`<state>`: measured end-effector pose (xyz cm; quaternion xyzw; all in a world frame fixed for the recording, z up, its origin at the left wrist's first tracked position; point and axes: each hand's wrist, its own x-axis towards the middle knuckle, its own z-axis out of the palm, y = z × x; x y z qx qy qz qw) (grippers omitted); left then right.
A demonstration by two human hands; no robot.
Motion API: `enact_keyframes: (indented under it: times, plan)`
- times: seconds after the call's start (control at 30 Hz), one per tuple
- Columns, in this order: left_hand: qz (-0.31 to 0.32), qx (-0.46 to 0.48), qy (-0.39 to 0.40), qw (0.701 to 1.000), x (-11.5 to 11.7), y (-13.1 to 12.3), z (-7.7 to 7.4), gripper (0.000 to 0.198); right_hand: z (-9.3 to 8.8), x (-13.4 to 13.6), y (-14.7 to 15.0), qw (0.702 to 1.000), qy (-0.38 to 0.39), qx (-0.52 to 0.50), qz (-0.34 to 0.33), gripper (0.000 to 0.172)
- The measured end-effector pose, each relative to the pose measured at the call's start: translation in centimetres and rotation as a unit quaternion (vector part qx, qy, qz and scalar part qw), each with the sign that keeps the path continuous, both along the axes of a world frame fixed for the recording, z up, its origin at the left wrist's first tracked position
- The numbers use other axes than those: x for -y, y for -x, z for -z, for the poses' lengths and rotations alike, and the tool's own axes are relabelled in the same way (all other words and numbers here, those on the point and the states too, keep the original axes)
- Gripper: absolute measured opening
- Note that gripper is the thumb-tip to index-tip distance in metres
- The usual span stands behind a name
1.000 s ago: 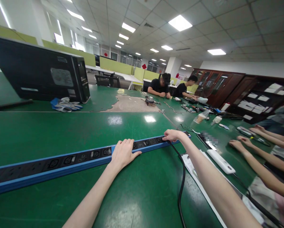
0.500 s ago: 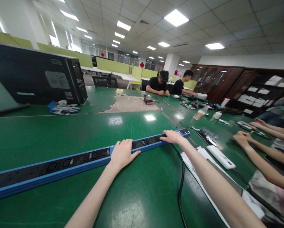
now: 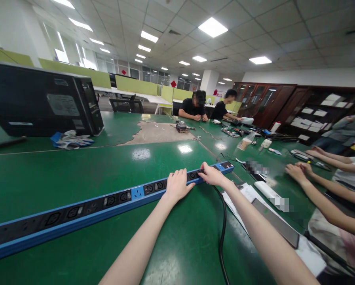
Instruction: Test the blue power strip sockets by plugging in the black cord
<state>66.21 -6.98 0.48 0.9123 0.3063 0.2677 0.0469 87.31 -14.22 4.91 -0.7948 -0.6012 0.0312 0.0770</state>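
A long blue and black power strip (image 3: pixel 90 208) lies slantwise across the green table (image 3: pixel 85 170), its face of sockets upward. My left hand (image 3: pixel 179 185) rests over the strip right of the blue socket, fingers wrapped over its far edge and thumb out to the right. Farther right, my right hand (image 3: pixel 213 175) is closed, fingers bunched at a socket near the strip's far end. From beneath it a black cable (image 3: pixel 223 233) runs down towards me. The plug seems to be in these fingers, mostly hidden by them.
A black computer case (image 3: pixel 43 101) and gloves (image 3: pixel 72 139) are at the left. White papers (image 3: pixel 236 204), a grey tablet-like slab (image 3: pixel 276 223) and a white extension socket (image 3: pixel 268 191) lie right. Other people's hands (image 3: pixel 297 172) are beyond; two people sit across the table.
My left hand has slid right along the strip, baring the blue socket, and is now closer to my right hand. The right hand stays at its socket. The view has shifted slightly.
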Motion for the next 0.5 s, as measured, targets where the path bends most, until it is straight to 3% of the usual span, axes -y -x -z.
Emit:
enact_keyframes:
  times: [0.13, 0.33, 0.5]
  plan:
    - [-0.002, -0.013, 0.018, 1.0, -0.18, -1.56, 0.07, 0.054, 0.08, -0.05, 0.19, 1.0, -0.019, 0.004, 0.017, 0.028]
    - [0.003, -0.004, 0.005, 1.0, -0.46, -1.28, 0.28, 0.055, -0.16, -0.9, -0.35, 0.996, 0.017, -0.088, 0.016, 0.024]
    - [0.008, -0.013, 0.011, 1.0, -0.33, -1.23, 0.04, 0.056, 0.39, -0.11, 0.21, 0.999, -0.038, -0.025, 0.016, 0.023]
